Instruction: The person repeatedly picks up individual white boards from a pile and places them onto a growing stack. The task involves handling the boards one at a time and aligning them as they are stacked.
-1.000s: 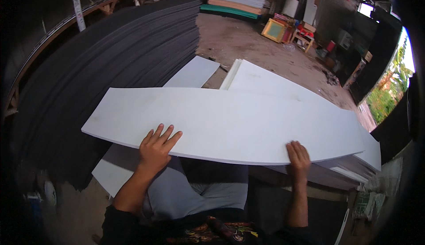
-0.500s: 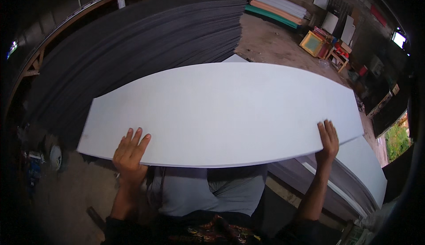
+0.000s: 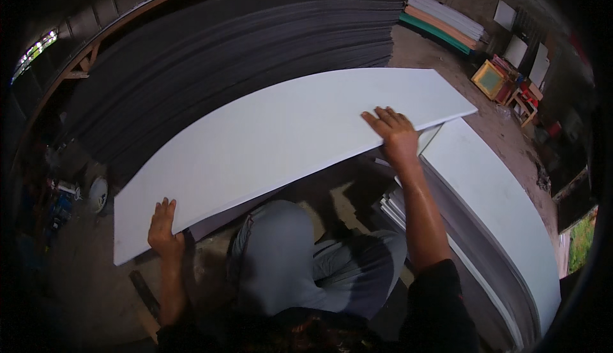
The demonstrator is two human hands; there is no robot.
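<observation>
My left hand (image 3: pixel 165 230) and right hand (image 3: pixel 394 133) are clamped on the white sheet (image 3: pixel 274 142) at its near edge — it slants just this side of the dark stack (image 3: pixel 255 37), white boards (image 3: pixel 495 174) right of that stack.

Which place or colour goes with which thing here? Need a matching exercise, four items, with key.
Things
1. Left hand
2. Tall layered stack
3. Right hand
4. Bottom sheet of the far pile

Places and colours
A. Green
B. On the near edge of the white panel, toward its right end
C. Dark grey, beyond the panel
D. On the panel's near edge, close to its left end

Pairs: 1-D, 2-C, 3-B, 4-A
</observation>
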